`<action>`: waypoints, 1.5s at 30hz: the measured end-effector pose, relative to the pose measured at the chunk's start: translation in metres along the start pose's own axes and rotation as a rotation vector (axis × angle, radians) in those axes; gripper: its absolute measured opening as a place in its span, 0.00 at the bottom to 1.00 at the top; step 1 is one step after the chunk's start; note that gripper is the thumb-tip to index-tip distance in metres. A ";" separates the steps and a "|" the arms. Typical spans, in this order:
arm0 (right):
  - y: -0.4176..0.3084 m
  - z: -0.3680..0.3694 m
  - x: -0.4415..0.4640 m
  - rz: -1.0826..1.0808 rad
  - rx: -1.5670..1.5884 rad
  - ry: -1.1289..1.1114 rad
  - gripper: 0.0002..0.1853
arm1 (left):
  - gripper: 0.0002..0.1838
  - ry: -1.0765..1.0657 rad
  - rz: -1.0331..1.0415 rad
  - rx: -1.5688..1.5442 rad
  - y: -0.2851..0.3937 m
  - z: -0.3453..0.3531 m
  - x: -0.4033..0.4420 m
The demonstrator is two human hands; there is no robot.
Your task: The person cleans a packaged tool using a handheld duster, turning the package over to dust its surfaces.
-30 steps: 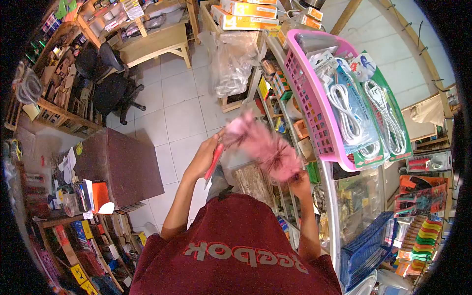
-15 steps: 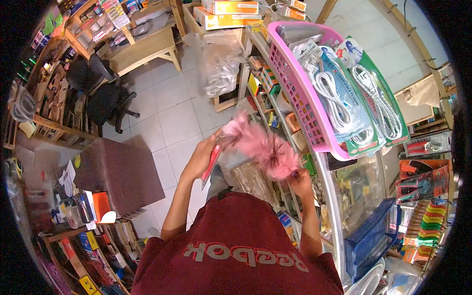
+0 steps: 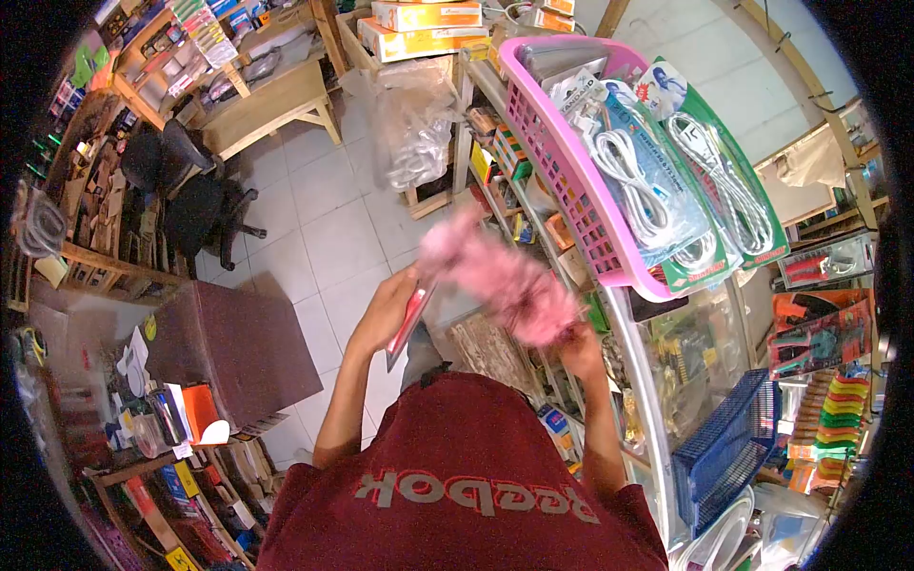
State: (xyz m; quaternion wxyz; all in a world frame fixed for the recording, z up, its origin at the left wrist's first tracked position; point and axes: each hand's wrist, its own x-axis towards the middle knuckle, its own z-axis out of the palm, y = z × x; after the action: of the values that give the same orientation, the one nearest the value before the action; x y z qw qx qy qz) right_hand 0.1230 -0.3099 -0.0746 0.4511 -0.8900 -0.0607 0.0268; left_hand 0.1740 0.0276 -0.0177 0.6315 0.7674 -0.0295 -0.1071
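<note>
A fluffy pink duster [image 3: 509,285], blurred by motion, stretches between my two hands in front of my dark red shirt. My left hand [image 3: 384,314] is closed round a red-handled tool [image 3: 409,322], which points down toward the shirt; its fingertips are at the duster's upper left end. At the lower right end of the duster, my right hand [image 3: 581,350] is closed on it. The handle is hidden. Right of the duster, a pink basket [image 3: 562,186] holds packaged white cables [image 3: 633,190] on top of a glass display case [image 3: 643,376].
A brown box-like cabinet [image 3: 228,352] stands at the left, with a black office chair [image 3: 205,205] and a wooden bench [image 3: 267,109] beyond it. A blue basket [image 3: 728,457] and hanging packaged tools [image 3: 821,338] are at the right. Orange-and-white boxes [image 3: 424,41] lie at the top.
The view has shifted, so the pink basket sits further left in it. Both hands keep their holds, while the duster between them moves and blurs again.
</note>
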 end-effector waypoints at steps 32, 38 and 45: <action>0.003 0.007 -0.003 0.126 0.423 -0.344 0.23 | 0.23 -0.058 -0.071 -0.041 -0.012 0.001 -0.004; 0.032 0.009 -0.004 0.148 0.670 -0.024 0.23 | 0.24 -0.118 -0.091 -0.117 0.009 0.009 -0.004; 0.000 0.001 -0.002 -0.125 0.141 -0.101 0.19 | 0.29 -0.106 0.068 -0.059 -0.011 0.011 0.004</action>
State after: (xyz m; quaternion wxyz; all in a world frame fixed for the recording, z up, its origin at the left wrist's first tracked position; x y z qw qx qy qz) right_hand 0.1212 -0.3088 -0.0750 0.5099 -0.8479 -0.1367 0.0478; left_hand 0.1751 0.0181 -0.0314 0.6547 0.7402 -0.0857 -0.1267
